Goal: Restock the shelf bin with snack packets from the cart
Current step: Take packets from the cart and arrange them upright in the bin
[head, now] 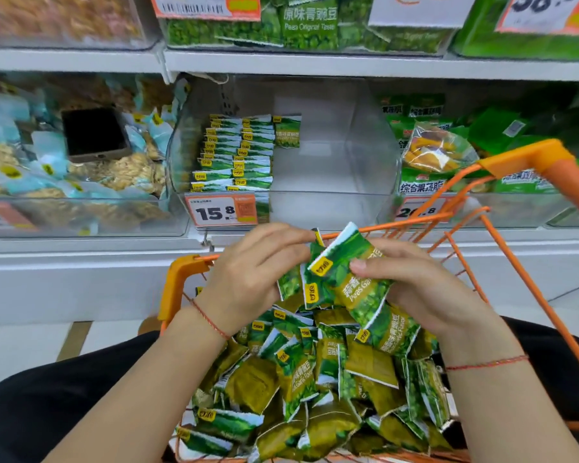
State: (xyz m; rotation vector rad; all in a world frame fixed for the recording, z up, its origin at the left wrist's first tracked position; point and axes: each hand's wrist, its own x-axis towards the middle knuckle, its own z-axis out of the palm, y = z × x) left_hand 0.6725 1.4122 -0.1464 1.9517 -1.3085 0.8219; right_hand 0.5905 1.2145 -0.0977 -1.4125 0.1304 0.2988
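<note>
Both hands hold a small bunch of green snack packets (pixel 343 279) above the orange wire cart (pixel 522 262). My left hand (pixel 251 275) grips the bunch from the left, and my right hand (pixel 418 282) presses on it from the right with the thumb on the top packet. Below them the cart is piled with several loose green and olive packets (pixel 315 379). The clear shelf bin (pixel 331 182) stands straight ahead; two neat rows of packets (pixel 234 155) fill its left side, one packet (pixel 287 132) stands at the back, and its right side is bare.
A price tag reading 15.8 (pixel 221 212) hangs on the bin's front. To the left, a bin of pale blue packets has a dark phone-like device (pixel 96 135) lying on it. Right of the clear bin are other green bags (pixel 448 155). An upper shelf holds more pea bags (pixel 308 25).
</note>
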